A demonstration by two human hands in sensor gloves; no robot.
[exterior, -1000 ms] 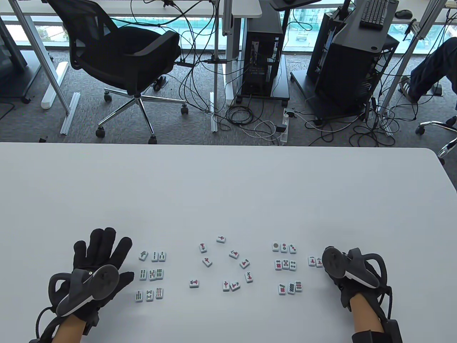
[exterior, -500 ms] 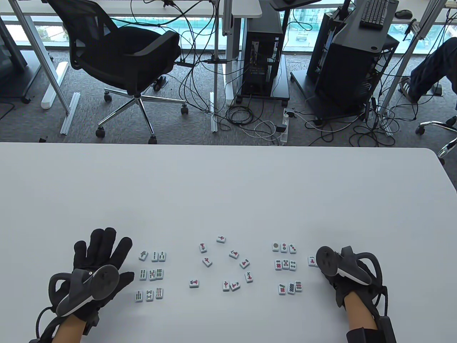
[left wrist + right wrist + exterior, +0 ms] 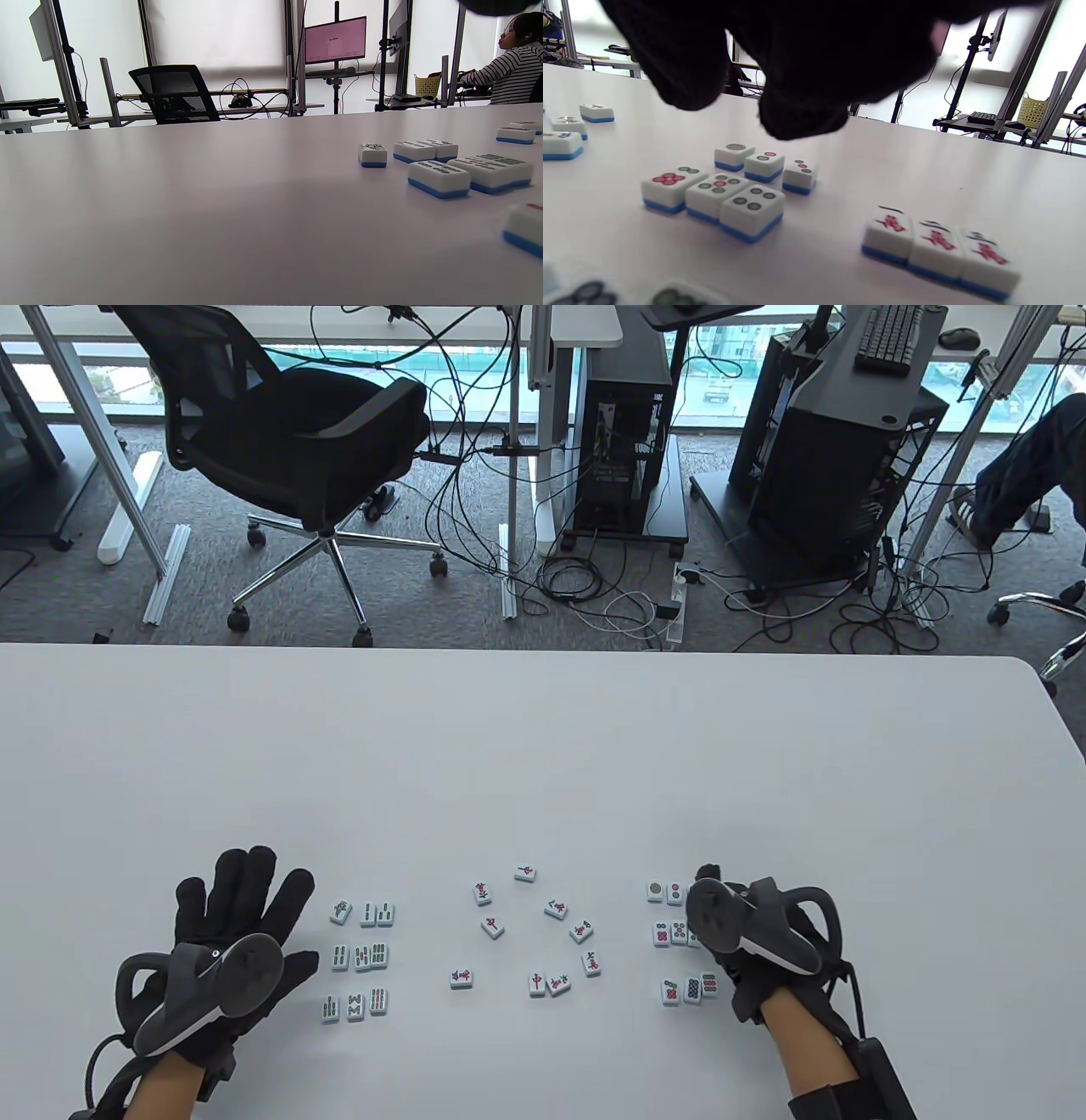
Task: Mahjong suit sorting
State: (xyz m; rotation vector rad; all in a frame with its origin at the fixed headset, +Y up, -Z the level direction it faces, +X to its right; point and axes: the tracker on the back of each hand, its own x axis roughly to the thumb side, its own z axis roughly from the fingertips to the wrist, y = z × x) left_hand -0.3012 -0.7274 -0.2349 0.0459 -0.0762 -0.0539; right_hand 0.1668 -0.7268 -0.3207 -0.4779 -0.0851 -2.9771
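left hand (image 3: pixel 229 937) lies flat on the surface (image 3: pixel 543 746), fingers (image 3: pixel 246 874) spread, beside the bamboo tiles (image 3: pixel 361 957). character tiles (image 3: pixel 534 929) lie scattered mid-surface. right hand (image 3: pixel 747 937) hovers over the dot tiles (image 3: pixel 679 935); its fingers' state i cannot tell.

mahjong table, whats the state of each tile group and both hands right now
bamboo tiles: face up, neat grid beside the left hand
character tiles in the middle: face up, scattered, unsorted
dot tiles: face up, in rows, partly under the right hand
row of three character tiles: face up, side by side
left hand: flat on the table, fingers straight
right hand: above the dot tiles, holding nothing visible
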